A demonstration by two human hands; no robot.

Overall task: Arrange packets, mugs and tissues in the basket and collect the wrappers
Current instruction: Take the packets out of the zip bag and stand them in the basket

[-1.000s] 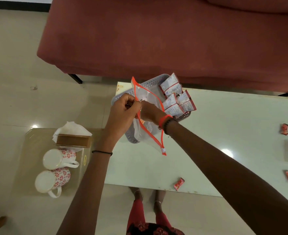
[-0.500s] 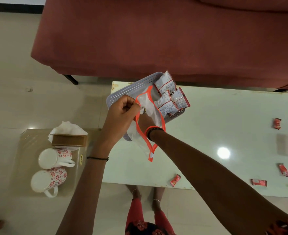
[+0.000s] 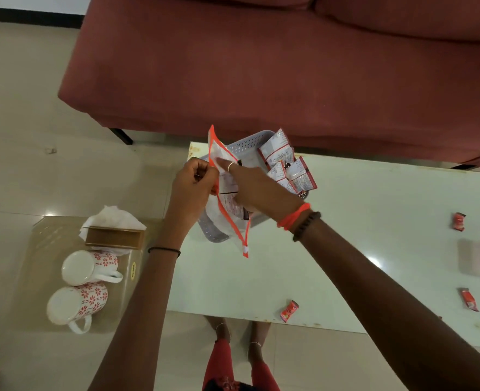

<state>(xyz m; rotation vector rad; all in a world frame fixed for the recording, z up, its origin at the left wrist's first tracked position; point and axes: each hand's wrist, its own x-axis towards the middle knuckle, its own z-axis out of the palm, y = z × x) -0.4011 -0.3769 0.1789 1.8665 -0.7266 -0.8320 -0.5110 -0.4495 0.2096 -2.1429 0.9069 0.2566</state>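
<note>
From the head camera I see my left hand (image 3: 193, 182) pinching the orange rim of a clear zip pouch (image 3: 227, 198) held over the grey basket (image 3: 247, 143), while my right hand (image 3: 257, 187) is closed on packets at its mouth. More packets (image 3: 288, 165) stand in the basket's right end. Left of the basket, two floral mugs (image 3: 83, 283) and a tissue box (image 3: 114, 237) sit on a side table, and red wrappers (image 3: 289, 310) lie on the white table (image 3: 374, 221) to the basket's right.

Counted items: two mugs (image 3: 89, 266) (image 3: 76, 306), lower left of the frame; one tissue box (image 3: 114, 237) above them; one basket (image 3: 247, 142), upper centre; one orange-edged pouch (image 3: 227, 204); four packets (image 3: 275, 146) (image 3: 300, 172) (image 3: 276, 173) (image 3: 288, 185) in the basket; three red wrappers (image 3: 289, 311) (image 3: 469, 299) (image 3: 458, 221) on the desk (image 3: 374, 249), lower centre and right.
</note>
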